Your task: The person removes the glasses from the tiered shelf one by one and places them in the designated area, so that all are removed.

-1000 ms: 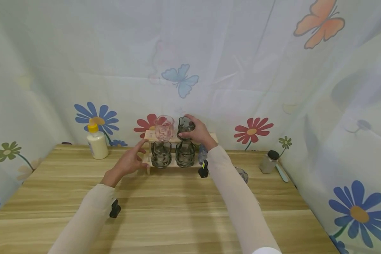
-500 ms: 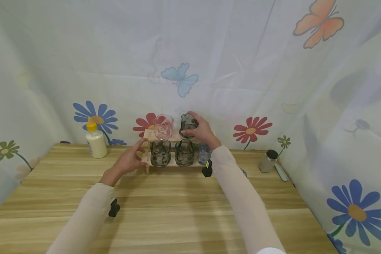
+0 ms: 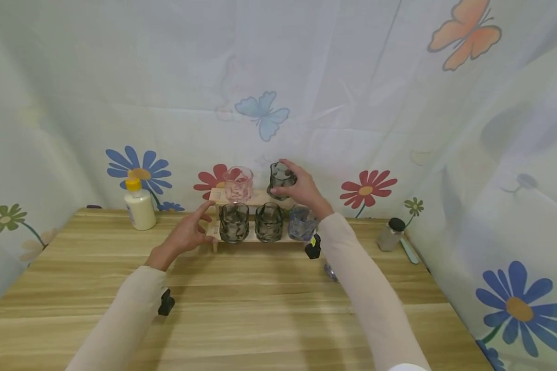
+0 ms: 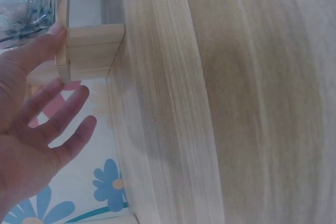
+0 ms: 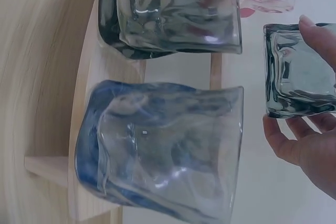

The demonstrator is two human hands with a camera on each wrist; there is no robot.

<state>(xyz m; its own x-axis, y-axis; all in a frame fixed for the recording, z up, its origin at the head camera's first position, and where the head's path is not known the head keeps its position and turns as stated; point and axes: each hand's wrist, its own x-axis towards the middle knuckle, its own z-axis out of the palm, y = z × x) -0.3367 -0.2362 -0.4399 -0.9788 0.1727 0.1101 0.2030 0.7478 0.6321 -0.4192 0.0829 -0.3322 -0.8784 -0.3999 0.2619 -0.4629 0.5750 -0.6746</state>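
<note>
A: Right hand (image 3: 301, 185)?
B: Clamped on a grey glass tumbler (image 3: 280, 180), thumb and fingers on opposite sides. Tumbler's roughly upright.
A: Where exactly?
B: At the upper shelf (image 3: 260, 198) of the wooden rack (image 3: 219, 195), right of the pink glass (image 3: 238, 185), gap between them. Can't tell if its base touches the wood (angle's bad in both views).
A: Left hand (image 3: 185, 234)?
B: At the rack's left end. Thumb and index apart, no glass in it. Left wrist view puts the thumb tip on the lower shelf (image 3: 252, 235).
A: Lower row?
B: Three, left to right: first dark glass (image 3: 234, 224), second dark glass (image 3: 268, 223), blue-tinted glass (image 3: 301, 224). All upright.
A: Rest of the worktop (image 3: 241, 309)?
B: Yellow-capped bottle (image 3: 141, 208) well left of the rack, black-lidded jar (image 3: 391, 236) well right. Something glassy (image 3: 330, 272) sits by the right sleeve (image 3: 366, 288), mostly hidden. Flowered sheet (image 3: 181, 123) behind it all.
</note>
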